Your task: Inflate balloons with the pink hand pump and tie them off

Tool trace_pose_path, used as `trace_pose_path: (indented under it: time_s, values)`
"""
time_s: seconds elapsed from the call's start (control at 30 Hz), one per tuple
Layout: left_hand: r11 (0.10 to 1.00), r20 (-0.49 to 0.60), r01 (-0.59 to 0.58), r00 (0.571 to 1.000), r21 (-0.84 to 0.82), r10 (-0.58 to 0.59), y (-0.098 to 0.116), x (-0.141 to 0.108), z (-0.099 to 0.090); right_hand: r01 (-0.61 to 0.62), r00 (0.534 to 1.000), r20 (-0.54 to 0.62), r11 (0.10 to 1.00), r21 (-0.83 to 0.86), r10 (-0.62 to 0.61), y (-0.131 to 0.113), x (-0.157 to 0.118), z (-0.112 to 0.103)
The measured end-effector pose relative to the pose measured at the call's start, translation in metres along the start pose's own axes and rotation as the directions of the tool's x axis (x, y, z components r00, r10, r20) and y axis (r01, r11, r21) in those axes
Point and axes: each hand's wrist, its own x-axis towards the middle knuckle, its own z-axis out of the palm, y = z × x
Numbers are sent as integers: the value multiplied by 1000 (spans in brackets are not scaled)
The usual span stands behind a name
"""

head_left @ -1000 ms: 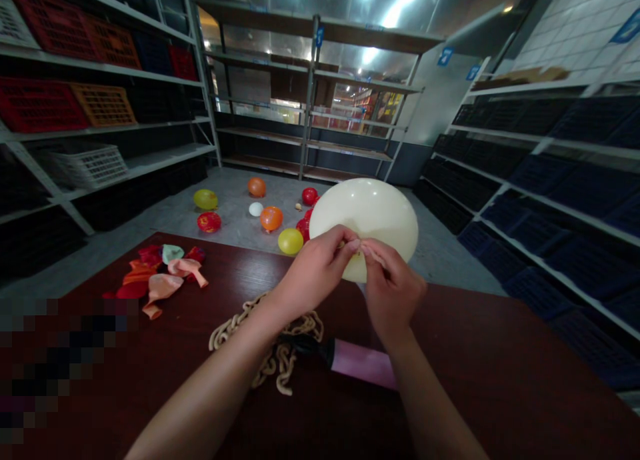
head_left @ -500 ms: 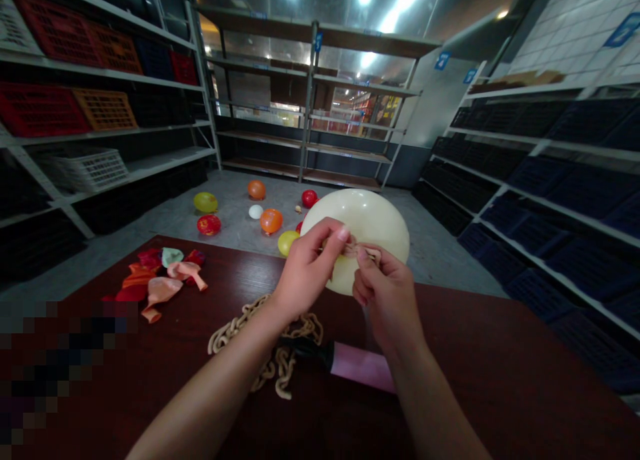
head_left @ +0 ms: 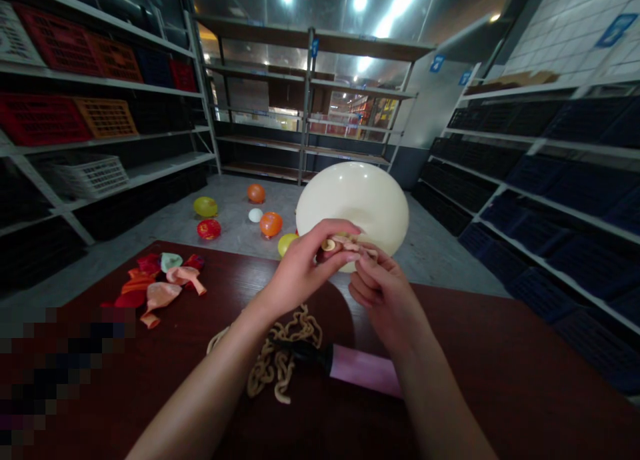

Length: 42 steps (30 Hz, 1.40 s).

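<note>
A large cream balloon (head_left: 353, 197), blown up, hangs over the far edge of the table behind my hands. My left hand (head_left: 313, 257) is closed on the balloon's neck, whose rolled mouth (head_left: 329, 245) peeks out between thumb and fingers. Close against it, my right hand (head_left: 377, 277) pinches a beige cord (head_left: 350, 244) at the neck; its exact path round the neck is partly hidden by my fingers. Below my wrists lies a tangled beige rope (head_left: 280, 363). A pink hand pump (head_left: 365, 370) with a black end rests beside it, partly behind my right forearm.
Several uninflated balloons (head_left: 163, 283) lie on the left of the dark red table (head_left: 480, 353). Beyond it, inflated balloons such as an orange one (head_left: 271, 225) rest on the floor. Metal shelves (head_left: 310, 100) stand at the back, with crate-filled racks on both sides.
The cream balloon has risen and tipped upward. My left hand has turned, so the balloon's mouth now shows. My right hand stays close at the neck.
</note>
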Motion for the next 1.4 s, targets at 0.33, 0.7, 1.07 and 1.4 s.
trace_pose_path:
  time_s: [0.33, 0.7, 1.07, 1.4]
  values:
    - [999, -156, 30, 987, 34, -24, -2, -3, 5, 59, 995, -84, 998, -20, -61, 6, -1, 12]
    - [993, 195, -105, 977, 57, 92, 17, 1, -11, 170, 948, -253, 980, -105, -191, 8, 3, 10]
    - [973, -115, 189, 972, -130, -204, 1, -6, 8, 132, 969, -199, 987, -94, -149, 6, -4, 16]
    - [996, 4, 53, 999, 73, -53, 6, 0, 2, 112, 973, -201, 994, -12, -112, 9, -1, 16]
